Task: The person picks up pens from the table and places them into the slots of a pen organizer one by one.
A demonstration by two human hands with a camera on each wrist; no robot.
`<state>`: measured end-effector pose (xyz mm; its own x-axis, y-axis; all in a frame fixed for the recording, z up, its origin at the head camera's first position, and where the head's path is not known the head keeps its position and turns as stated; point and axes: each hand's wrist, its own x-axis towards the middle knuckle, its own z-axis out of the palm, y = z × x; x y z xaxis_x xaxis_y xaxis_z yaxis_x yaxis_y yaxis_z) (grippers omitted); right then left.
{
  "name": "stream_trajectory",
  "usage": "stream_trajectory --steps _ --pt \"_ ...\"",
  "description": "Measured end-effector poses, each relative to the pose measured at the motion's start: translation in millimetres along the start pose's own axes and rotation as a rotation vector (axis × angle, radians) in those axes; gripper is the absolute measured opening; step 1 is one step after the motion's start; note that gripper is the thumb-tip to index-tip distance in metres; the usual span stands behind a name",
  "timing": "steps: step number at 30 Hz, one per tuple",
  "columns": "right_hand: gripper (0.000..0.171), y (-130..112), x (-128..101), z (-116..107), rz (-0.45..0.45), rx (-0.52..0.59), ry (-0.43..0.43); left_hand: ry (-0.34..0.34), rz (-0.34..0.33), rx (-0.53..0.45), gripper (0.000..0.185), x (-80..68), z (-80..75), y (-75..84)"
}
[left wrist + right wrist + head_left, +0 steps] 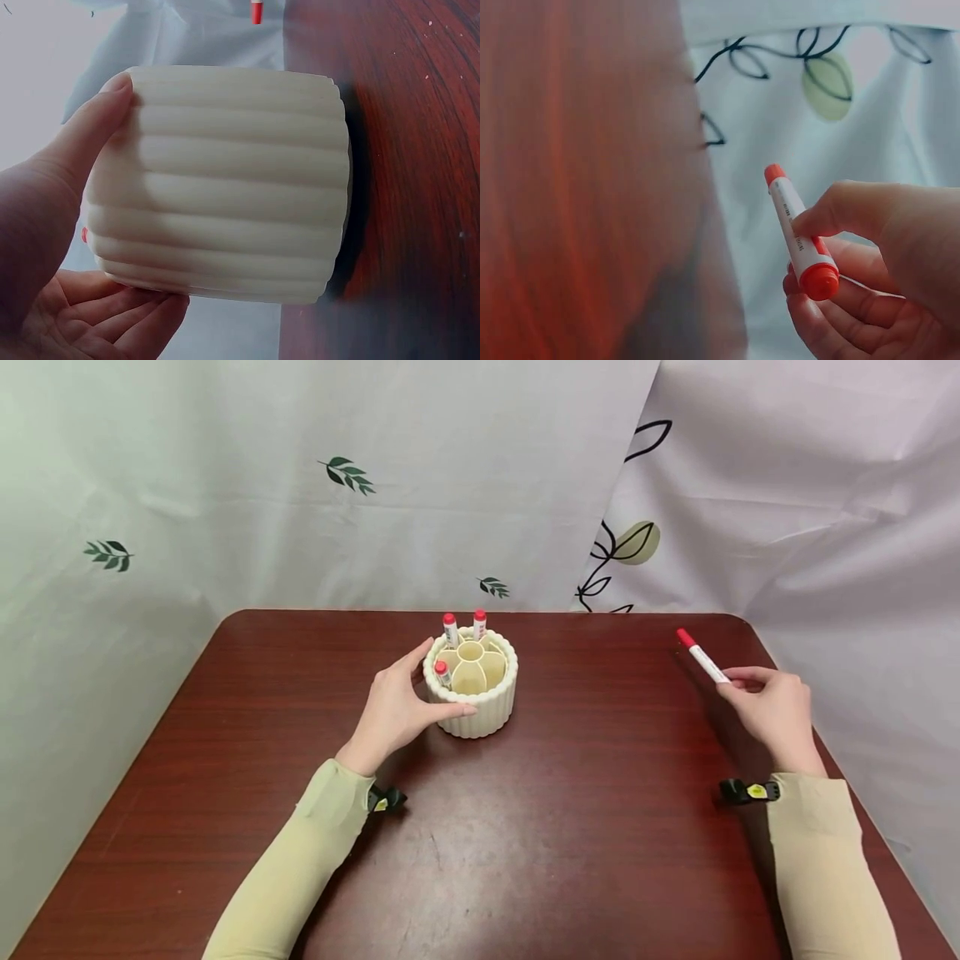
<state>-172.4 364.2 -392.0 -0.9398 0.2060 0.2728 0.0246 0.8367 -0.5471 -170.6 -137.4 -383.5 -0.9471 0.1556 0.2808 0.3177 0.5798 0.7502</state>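
A cream ribbed pen holder (487, 714) with petal-shaped compartments is upright near the table's back edge. My left hand (401, 706) grips its left side, thumb along the front and fingers round the back; the left wrist view shows the holder's ribbed wall (225, 180) between them. Three red-capped markers stand in it: two at the back (450, 631) and one at the front left (443, 675). Far to the right, my right hand (776, 714) pinches a white marker (707, 664) between thumb and fingers, its red cap pointing away. In the right wrist view this marker (791, 217) is tilted.
The dark red-brown wooden table (570, 827) lies under both hands. Behind it and along its sides hangs a pale cloth (450, 527) with leaf prints. Each wrist wears a black strap with a small camera (750, 791).
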Motion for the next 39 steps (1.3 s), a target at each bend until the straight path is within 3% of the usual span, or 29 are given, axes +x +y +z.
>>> stream_trajectory --steps 6,20,29,39 --pt "0.029 -17 -1 -5 -0.018 0.095 0.014 -0.005 0.004 0.004 0.117 0.4 2.7 0.6" --pt "0.022 -86 -5 -4 -0.121 0.361 0.142 0.0 0.013 -0.001 0.116 0.7 2.1 -0.3" --pt "0.024 -130 -9 8 -0.187 0.564 0.121 -0.011 -0.011 -0.009 0.116 -0.8 1.7 -1.4" --pt "0.029 -170 -12 19 -0.249 0.78 0.039 -0.002 -0.002 0.006 0.117 1.5 -0.2 -0.7"
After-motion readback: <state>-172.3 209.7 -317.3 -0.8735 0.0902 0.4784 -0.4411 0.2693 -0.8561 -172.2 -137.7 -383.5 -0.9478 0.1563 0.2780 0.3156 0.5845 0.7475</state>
